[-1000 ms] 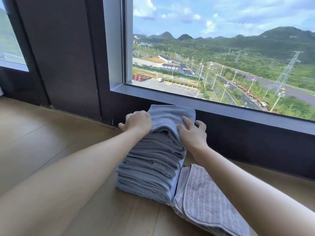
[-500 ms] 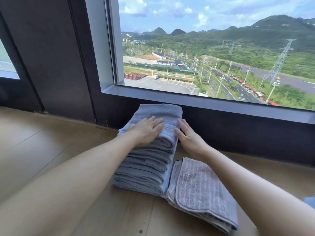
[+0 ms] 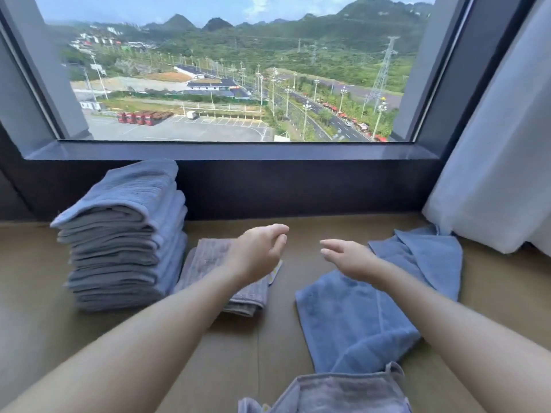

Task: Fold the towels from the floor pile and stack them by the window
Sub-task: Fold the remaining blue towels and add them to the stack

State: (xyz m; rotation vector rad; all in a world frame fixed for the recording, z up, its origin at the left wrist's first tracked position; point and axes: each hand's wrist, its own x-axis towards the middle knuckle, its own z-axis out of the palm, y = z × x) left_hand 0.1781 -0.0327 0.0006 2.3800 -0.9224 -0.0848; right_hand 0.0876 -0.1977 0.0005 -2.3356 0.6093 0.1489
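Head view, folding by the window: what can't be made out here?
- Stack of folded towels: head view, layers blur together; count unclear.
- Folded grey towel: head view, left hand covers part.
- Blue towel: head view, right forearm crosses it.
- Pale grey towel: head view, cut by bottom edge.

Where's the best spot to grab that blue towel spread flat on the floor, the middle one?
Probably the far edge of the blue towel, pinched from above: it lies nearly flat, that edge is nearest the empty left hand and right hand, and lifting there should let it hang straight.
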